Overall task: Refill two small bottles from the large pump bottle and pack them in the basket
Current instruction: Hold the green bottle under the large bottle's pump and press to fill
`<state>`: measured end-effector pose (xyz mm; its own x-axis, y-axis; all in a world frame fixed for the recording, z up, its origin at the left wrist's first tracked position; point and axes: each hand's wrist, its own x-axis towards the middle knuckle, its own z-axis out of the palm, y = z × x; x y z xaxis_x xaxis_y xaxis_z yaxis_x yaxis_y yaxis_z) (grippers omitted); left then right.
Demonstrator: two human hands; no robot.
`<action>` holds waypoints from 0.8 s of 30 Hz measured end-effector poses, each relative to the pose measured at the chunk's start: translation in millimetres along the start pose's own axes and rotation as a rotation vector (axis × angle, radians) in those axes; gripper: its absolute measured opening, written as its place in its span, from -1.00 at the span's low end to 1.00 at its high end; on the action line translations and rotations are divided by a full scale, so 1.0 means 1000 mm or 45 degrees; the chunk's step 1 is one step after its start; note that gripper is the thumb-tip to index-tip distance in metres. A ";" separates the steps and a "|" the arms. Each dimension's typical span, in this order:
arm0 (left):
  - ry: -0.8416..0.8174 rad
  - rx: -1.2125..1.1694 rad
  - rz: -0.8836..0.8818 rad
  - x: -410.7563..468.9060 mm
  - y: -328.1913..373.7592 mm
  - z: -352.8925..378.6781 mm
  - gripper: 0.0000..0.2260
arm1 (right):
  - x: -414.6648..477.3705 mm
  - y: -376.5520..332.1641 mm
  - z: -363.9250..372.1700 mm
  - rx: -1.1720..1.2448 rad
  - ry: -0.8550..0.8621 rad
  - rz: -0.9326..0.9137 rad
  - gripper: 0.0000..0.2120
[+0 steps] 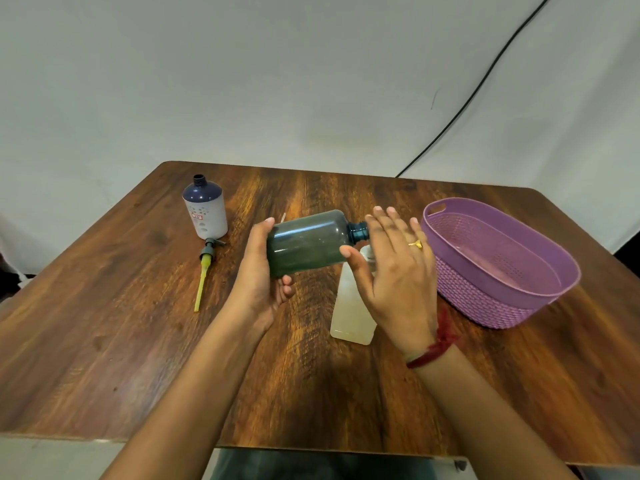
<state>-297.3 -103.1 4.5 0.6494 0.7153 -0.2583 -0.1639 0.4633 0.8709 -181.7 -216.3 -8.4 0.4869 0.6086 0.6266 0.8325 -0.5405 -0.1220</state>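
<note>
The green bottle (308, 242) is lying sideways in the air over the table (138, 341), neck pointing right above the standing clear bottle (349, 313). The left hand (258, 282) is gripping its base, fingers curled round it. The right hand (398, 271) is hovering at the neck, fingers straight and slightly spread. The pump bottle (206, 211) is standing far left, the pump (205, 268) lying beside it, and the basket (485, 299) is sitting on the right.
</note>
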 end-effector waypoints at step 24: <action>-0.249 -0.105 -0.118 0.001 0.004 -0.009 -0.70 | -0.001 -0.005 -0.009 -0.082 -0.063 0.014 -0.17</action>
<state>-304.0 -95.9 3.6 0.7948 0.5562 -0.2427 -0.1516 0.5693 0.8081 -188.4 -219.8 -1.9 0.5096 0.6296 0.5864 0.8092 -0.5824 -0.0778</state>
